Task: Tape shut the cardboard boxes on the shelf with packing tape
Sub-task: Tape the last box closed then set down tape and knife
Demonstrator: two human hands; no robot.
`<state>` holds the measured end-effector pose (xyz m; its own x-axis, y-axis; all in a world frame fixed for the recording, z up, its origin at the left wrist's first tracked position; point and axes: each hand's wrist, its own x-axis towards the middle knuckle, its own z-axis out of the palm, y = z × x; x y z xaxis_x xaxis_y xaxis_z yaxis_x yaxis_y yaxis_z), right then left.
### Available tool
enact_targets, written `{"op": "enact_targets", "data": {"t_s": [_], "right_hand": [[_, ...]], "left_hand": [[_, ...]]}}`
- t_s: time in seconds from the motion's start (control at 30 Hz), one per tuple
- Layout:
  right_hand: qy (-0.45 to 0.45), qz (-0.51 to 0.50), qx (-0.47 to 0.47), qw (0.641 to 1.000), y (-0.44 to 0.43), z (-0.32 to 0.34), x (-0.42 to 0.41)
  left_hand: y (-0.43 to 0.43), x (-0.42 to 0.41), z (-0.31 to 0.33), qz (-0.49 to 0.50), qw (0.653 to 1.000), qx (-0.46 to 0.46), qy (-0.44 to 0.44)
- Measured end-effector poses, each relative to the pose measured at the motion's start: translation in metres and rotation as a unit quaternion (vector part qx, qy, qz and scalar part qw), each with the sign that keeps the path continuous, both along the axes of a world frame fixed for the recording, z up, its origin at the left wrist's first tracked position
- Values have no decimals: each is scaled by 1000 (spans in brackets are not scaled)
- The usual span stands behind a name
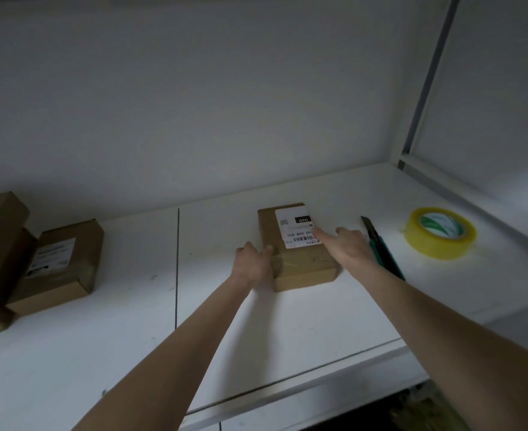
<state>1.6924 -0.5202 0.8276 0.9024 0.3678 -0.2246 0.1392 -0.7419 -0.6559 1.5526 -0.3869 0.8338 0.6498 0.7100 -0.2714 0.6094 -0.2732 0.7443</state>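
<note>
A small brown cardboard box (300, 265) with a white shipping label lies flat on the white shelf (256, 331), a strip of clear tape across its near left part. My left hand (251, 264) holds the box's left edge, thumb on top. My right hand (348, 247) rests on the box's right side with straight fingers reaching onto the label. A roll of yellowish packing tape (440, 233) lies flat to the right. Between the roll and my right hand lies a green utility knife (381, 248).
Several more cardboard boxes (60, 265) are stacked at the shelf's left end. A white wall stands behind the shelf, and a metal upright (424, 88) rises at the back right corner. The shelf's front edge (287, 396) runs across the lower frame.
</note>
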Motion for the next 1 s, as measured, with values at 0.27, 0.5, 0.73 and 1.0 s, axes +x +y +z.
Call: {"op": "enact_targets", "data": {"t_s": [0.27,0.5,0.73,1.0], "right_hand": [[29,30,202,978,18,-3,-40],[195,103,343,913,60,21,-74],[295,184,367,863,131,44,-126],[274,220,326,877,245,51,-229]], "left_hand": [[-19,-8,4,45,972,-133,-189],[14,-54,31,136,924,-118,-339],[88,-121,58,197,932,12,-304],[181,-201,71,217,940,252,-82]]}}
